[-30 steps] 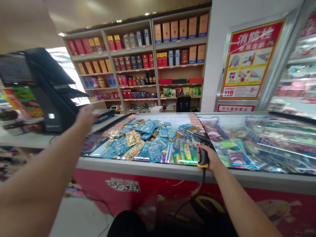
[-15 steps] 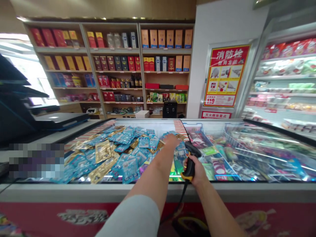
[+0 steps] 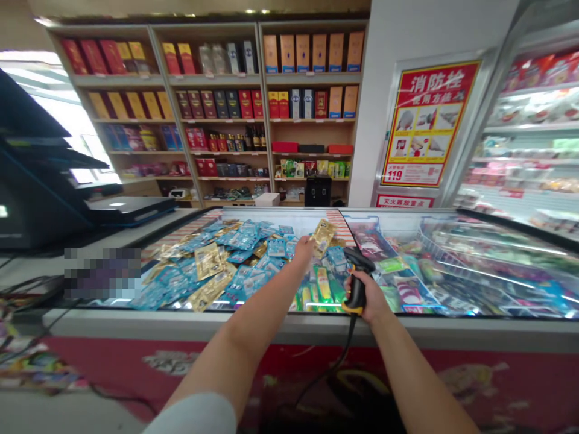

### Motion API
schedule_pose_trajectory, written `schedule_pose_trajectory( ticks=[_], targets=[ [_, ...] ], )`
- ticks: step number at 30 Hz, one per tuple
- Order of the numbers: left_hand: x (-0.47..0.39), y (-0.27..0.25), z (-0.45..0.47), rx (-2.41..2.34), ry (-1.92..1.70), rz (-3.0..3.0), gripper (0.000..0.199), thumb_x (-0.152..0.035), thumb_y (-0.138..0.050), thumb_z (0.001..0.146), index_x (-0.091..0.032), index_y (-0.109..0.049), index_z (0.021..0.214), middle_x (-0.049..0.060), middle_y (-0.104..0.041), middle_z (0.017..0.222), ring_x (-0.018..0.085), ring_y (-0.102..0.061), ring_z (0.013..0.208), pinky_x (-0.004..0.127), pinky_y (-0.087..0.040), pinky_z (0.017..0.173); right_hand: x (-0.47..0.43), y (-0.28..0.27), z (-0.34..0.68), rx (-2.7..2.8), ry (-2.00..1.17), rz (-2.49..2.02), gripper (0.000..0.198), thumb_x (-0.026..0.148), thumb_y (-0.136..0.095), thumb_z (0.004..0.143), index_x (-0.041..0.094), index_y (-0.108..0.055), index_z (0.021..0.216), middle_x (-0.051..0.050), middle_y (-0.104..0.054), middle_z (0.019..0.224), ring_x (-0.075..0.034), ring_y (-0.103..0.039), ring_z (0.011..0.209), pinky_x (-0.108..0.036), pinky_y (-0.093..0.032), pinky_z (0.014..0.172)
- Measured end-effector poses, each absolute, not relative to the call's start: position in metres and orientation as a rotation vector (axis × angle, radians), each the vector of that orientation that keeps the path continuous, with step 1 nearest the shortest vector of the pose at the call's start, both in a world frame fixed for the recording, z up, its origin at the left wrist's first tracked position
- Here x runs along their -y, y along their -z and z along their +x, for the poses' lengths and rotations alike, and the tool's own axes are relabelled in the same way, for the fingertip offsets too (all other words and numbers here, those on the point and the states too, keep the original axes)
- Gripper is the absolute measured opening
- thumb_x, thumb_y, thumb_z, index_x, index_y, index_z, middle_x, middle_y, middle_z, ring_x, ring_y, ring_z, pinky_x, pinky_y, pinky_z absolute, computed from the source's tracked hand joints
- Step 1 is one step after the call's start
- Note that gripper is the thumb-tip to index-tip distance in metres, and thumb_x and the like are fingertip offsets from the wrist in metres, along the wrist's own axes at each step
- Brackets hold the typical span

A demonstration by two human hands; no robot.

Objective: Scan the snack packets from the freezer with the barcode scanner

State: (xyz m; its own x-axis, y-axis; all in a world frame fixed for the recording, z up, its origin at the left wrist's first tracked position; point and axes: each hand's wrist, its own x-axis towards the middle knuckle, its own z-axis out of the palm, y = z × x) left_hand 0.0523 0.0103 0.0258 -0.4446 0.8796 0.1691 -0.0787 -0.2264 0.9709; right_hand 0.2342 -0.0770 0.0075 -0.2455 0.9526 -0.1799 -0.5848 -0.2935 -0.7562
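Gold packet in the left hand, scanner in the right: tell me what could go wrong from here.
The left hand grips the gold packet by one edge, so it might slip. The cable hangs from the scanner in the right hand and could catch on something. Loose packets lie near the front of the glass top; a brushing forearm might knock one off.

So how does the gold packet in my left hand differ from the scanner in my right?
The gold packet is flat and shiny; the scanner is thick and black with yellow trim. The left hand pinches the packet's edge; the right hand wraps around the scanner. The scanner has a cable; the packet has none. Each is held in one hand.
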Motion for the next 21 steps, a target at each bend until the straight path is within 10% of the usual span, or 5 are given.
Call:
schedule_pose_trajectory(
  ticks=[9, 21],
  targets=[
    [0.036, -0.001, 0.034, -0.993, -1.916, 0.783, 0.055, -0.009, -0.064, 0.063, -0.024, -0.043, 0.112, 0.004, -0.064, 0.096, 0.015, -0.063, 0.08, 0.03, -0.049, 0.072, 0.087, -0.021, 0.204, 0.836, -1.865, -0.767, 0.01, 0.025, -0.06, 0.072, 0.016, -0.057, 0.074, 0.001, -0.056, 0.053, -0.011, -0.05, 0.043, -0.022, -0.044, 0.041],
    [0.03, 0.008, 0.032, -1.126, -1.855, 0.81, 0.025, -0.012, -0.056, 0.075, -0.02, -0.047, 0.098, 0.004, -0.063, 0.092, 0.014, -0.063, 0.084, 0.026, -0.051, 0.072, 0.094, -0.017, 0.204, 0.907, -1.802, -0.781, 0.011, 0.025, -0.061, 0.07, 0.015, -0.057, 0.071, 0.0, -0.057, 0.053, -0.013, -0.053, 0.043, -0.025, -0.045, 0.043]
  ],
)
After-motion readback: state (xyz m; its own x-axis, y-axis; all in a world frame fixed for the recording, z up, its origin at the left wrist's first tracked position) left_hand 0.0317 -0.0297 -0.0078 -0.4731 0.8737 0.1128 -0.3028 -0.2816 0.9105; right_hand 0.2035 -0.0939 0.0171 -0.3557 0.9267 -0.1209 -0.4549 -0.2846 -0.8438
